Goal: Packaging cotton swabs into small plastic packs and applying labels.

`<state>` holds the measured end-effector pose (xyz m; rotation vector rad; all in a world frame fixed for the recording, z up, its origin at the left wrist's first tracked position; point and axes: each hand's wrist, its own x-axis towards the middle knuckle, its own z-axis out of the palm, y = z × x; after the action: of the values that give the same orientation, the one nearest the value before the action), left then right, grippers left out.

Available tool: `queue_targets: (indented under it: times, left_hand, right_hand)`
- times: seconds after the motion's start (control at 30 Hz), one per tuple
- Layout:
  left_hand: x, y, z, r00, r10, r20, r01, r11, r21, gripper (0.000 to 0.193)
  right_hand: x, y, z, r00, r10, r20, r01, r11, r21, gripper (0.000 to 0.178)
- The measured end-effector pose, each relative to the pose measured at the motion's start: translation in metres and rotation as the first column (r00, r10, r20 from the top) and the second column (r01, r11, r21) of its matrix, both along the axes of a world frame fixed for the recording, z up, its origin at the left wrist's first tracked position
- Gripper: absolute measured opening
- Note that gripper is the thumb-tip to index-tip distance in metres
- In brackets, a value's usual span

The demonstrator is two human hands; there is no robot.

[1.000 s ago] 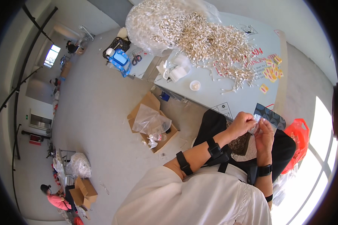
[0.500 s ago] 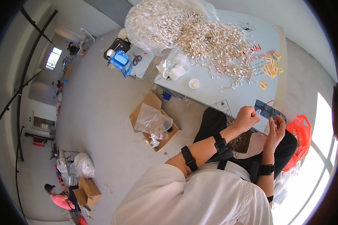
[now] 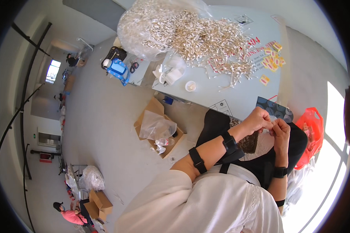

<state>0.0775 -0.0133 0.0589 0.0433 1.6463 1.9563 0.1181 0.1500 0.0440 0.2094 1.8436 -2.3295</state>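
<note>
My left hand [image 3: 257, 119] and my right hand [image 3: 281, 133] meet over my lap at the table's near edge. Their fingertips pinch a small clear plastic bag [image 3: 273, 118], mostly covered by the fingers; whether anything is inside I cannot tell. Just beyond lies a dark patterned mat [image 3: 278, 110] on the table corner. Farther off, a big heap of cotton swabs [image 3: 206, 37] spills from a large clear bag [image 3: 134, 33]. Small yellow-and-white labels [image 3: 271, 62] lie scattered to its right, one [image 3: 264, 80] apart from the others.
A small white cup [image 3: 190, 86] and white tissues [image 3: 173, 75] sit near the table's left edge. On the floor stands an open cardboard box [image 3: 153, 105] with plastic and a bottle. A red plastic bag [image 3: 312, 128] is at my right. A person [image 3: 74, 216] works far left.
My hands have come together, with the right hand's fingers now closed at the plastic bag beside the left's. The whole view has shifted slightly.
</note>
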Motion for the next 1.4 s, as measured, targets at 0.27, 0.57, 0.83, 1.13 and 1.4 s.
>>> queue_targets:
  times: [0.27, 0.57, 0.83, 1.13, 1.4]
  left_hand:
    - [-0.009, 0.005, -0.011, 0.781, -0.093, -0.618, -0.245, 0.864, -0.439, 0.013]
    - [-0.042, 0.058, -0.004, 0.904, -0.157, -0.398, 0.047, 0.961, -0.273, 0.008]
    - [-0.098, 0.139, -0.043, 0.778, -0.321, -0.540, 0.127, 0.923, -0.364, 0.006]
    - [-0.138, 0.146, -0.075, 0.329, -0.656, -0.679, 0.086, 0.737, -0.671, 0.012]
    - [-0.133, 0.138, -0.074, 0.168, -0.691, -0.703, -0.037, 0.708, -0.705, 0.012]
  right_hand:
    - [0.007, 0.006, 0.007, 0.980, -0.049, -0.193, 0.137, 0.868, 0.477, 0.019]
    - [0.027, 0.021, -0.018, 0.857, -0.339, 0.389, 0.445, 0.866, -0.226, 0.022]
    - [-0.021, 0.041, -0.038, 0.621, -0.599, 0.505, 0.776, 0.382, -0.502, 0.012]
    - [-0.045, 0.039, -0.070, 0.455, -0.722, 0.521, 0.890, 0.384, -0.245, 0.013]
    - [-0.043, 0.034, -0.078, 0.442, -0.761, 0.475, 0.884, 0.459, -0.088, 0.011]
